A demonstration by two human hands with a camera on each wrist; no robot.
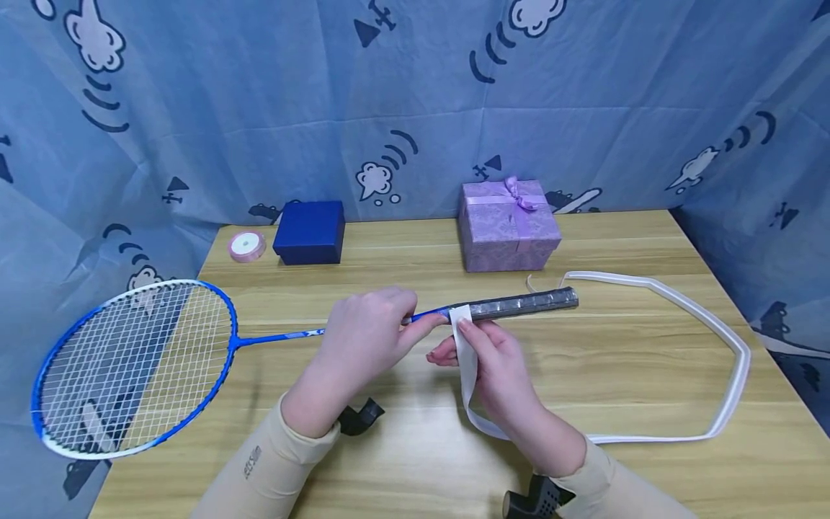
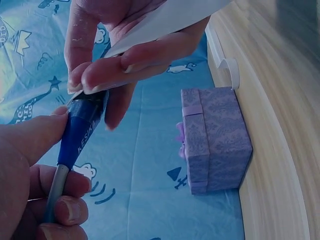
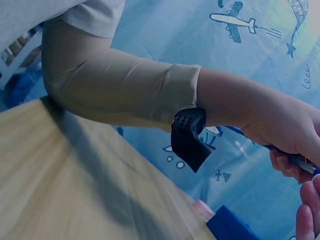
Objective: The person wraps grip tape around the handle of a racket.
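A blue and white badminton racket (image 1: 279, 337) is held above the table, its strung head to the left and its dark, bare handle (image 1: 528, 304) to the right. My left hand (image 1: 366, 335) grips the shaft, fingers curled round it and thumb along the blue cone (image 2: 75, 137). At the cone end of the handle, my right hand (image 1: 502, 367) pinches a white grip tape (image 1: 465, 360) between thumb and fingers, its end lying across the handle. From there the tape hangs down, passes behind the right wrist and loops widely over the table's right side.
A purple gift box (image 1: 509, 231) with a bow stands at the back of the wooden table (image 1: 402, 461). Farther left are a dark blue box (image 1: 310, 234) and a pink-edged ribbon roll (image 1: 247, 246). A patterned blue curtain (image 1: 415, 94) hangs behind the table.
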